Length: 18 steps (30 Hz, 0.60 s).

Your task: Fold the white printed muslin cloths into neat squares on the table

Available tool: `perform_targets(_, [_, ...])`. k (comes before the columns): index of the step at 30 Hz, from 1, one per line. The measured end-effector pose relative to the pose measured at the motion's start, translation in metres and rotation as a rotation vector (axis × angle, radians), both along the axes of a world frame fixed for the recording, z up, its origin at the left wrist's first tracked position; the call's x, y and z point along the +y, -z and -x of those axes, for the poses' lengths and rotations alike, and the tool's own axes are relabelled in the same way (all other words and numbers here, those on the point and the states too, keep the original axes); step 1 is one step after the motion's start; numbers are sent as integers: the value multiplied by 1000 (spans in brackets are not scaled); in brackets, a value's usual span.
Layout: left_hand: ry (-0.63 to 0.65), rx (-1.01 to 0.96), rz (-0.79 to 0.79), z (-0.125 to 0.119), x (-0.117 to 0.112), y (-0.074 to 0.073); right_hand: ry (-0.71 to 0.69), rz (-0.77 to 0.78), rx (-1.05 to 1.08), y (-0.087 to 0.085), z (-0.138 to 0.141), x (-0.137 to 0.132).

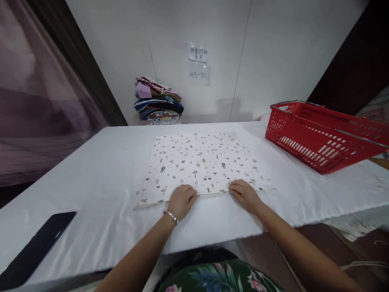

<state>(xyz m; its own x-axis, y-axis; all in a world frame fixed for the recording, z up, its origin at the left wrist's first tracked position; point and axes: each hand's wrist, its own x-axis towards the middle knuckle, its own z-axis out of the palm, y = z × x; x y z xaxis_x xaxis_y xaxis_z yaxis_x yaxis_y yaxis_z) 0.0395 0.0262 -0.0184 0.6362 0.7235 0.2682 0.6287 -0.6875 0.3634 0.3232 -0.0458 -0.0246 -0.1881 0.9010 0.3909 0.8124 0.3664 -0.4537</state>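
A white cloth [197, 162] printed with small plants and shapes lies spread flat on the table, its layers showing along the near edge. My left hand [182, 199], with a silver bracelet at the wrist, pinches that near edge left of its middle. Farther right along the same edge, my right hand [244, 195] grips the cloth between thumb and fingers. Between the two hands the edge runs nearly straight. The fingertips are partly hidden by the hands and the fabric.
A red plastic basket [304, 136] with metal handles stands at the right. Folded fabrics [159, 103] are stacked at the back against the wall. A dark flat object [39, 247] lies at the near left of the white-covered table [100, 170]. Paper signs [199, 74] hang on the wall.
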Motion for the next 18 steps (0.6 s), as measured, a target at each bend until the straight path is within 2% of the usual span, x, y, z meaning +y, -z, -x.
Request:
perform_targets(5, [-23, 8, 29, -5, 2, -2, 68, 89, 106, -5, 5, 5])
perform_targets(8, [-56, 6, 13, -7, 2, -1, 105, 48, 95, -6, 8, 6])
perform_targets(14, [-29, -13, 1, -6, -2, -4, 82, 18, 86, 1, 6, 7])
perform_targets(18, [-2, 9, -75, -19, -3, -8, 96, 32, 108, 3, 5, 8])
